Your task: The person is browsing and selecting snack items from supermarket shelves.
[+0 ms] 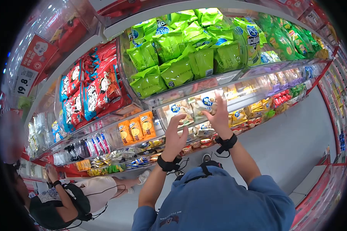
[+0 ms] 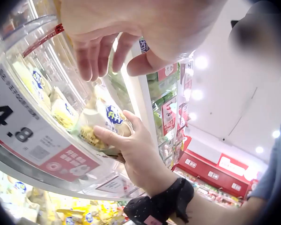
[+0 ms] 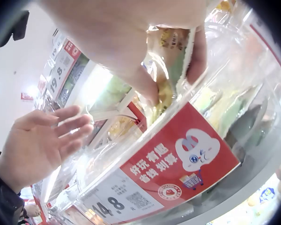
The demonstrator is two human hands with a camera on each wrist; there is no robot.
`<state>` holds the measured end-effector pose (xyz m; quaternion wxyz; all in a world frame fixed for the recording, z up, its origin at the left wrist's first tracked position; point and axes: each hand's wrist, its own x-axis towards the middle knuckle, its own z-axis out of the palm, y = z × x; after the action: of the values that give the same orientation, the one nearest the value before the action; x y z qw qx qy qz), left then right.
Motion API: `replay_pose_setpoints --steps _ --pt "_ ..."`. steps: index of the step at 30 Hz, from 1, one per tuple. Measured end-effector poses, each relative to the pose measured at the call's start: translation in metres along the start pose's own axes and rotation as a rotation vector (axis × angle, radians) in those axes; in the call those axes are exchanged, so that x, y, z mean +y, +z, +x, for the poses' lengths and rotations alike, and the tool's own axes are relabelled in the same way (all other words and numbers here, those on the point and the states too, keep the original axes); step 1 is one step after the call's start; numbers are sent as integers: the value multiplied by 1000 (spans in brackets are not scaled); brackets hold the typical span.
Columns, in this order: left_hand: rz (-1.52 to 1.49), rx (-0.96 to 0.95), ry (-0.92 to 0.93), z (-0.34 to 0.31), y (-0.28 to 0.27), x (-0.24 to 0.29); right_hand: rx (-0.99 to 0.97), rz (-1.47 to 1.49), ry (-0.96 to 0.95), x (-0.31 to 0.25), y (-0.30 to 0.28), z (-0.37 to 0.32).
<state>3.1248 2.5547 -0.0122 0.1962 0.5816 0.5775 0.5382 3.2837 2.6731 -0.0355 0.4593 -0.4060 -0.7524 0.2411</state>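
My right hand (image 1: 219, 117) grips a white snack packet (image 1: 205, 101) with a blue oval logo, above a clear shelf bin. In the left wrist view, the thumb and fingers of that right hand (image 2: 143, 150) lie around the edge of the packet (image 2: 113, 115). The right wrist view shows the packet (image 3: 171, 51) between thumb and fingers, over a red-and-white price card (image 3: 196, 150). To the left, my left hand (image 1: 176, 139) hovers before similar packets (image 1: 176, 111), its fingers loosely bent and holding nothing. Seen from the right wrist, the left hand (image 3: 42, 145) has its fingers apart.
Green snack bags (image 1: 177, 50) fill the bin above, with red bags (image 1: 100, 88) to its left. Orange packets (image 1: 137, 129) stand beside the white ones. Another person (image 1: 65, 200) stands at the lower left by the shelves. Grey floor (image 1: 289, 131) lies to the right.
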Motion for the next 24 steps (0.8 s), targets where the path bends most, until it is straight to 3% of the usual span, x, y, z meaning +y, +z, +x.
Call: replay_pose_setpoints --steps 4,5,6,8,10,11,15,24 --pt "-426 -106 -334 13 20 -6 -71 257 45 -19 -21 -10" --pt "-538 -108 -288 17 28 -2 -105 310 51 -20 -21 -15" --pt "-451 -115 -323 17 32 -4 -135 365 58 -20 -24 -19" --pt "-266 -123 -385 19 33 -9 -146 615 253 -14 -31 -26" --pt "-314 -65 -369 18 41 -9 -152 873 444 -11 -36 -32" --pt "-327 -91 -384 17 41 -11 -151 699 482 -8 -41 -33" --pt "-534 -89 -400 17 53 0 -149 767 496 4 -46 -38" --pt "-520 -89 -393 12 51 -7 -144 772 468 5 -43 -42"
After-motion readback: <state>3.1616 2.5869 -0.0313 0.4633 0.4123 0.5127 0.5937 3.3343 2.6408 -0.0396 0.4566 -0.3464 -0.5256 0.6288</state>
